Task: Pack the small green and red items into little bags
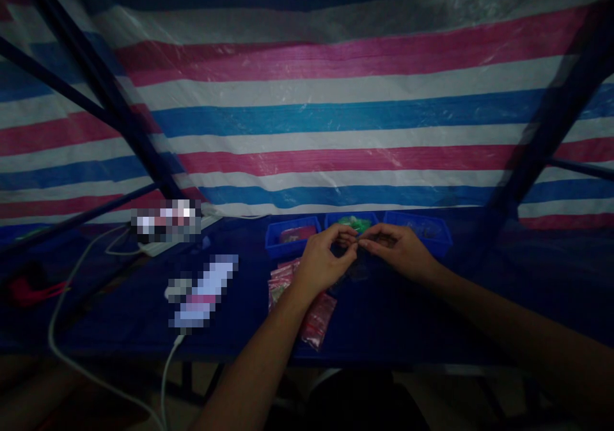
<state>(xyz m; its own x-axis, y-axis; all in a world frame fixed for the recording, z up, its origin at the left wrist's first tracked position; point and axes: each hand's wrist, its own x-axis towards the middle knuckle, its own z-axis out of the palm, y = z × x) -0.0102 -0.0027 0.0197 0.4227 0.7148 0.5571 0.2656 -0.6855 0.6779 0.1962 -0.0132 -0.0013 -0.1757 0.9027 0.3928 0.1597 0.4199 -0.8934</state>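
Note:
My left hand and my right hand meet fingertip to fingertip over the table, in front of the bins. Thumb and fingers of each hand are pinched together; whatever they hold is too small and dark to make out. Pink plastic zip bags lie under and beside my left forearm, with more pink bags overlapping to its left. Small clear bags rest on the table below my hands, hard to see in the dim light.
Three blue bins stand along the back: a left bin with a pink packet, a middle bin with green items, a right bin with clear pieces. At left are a blurred-out phone-like object, a power strip and white cables.

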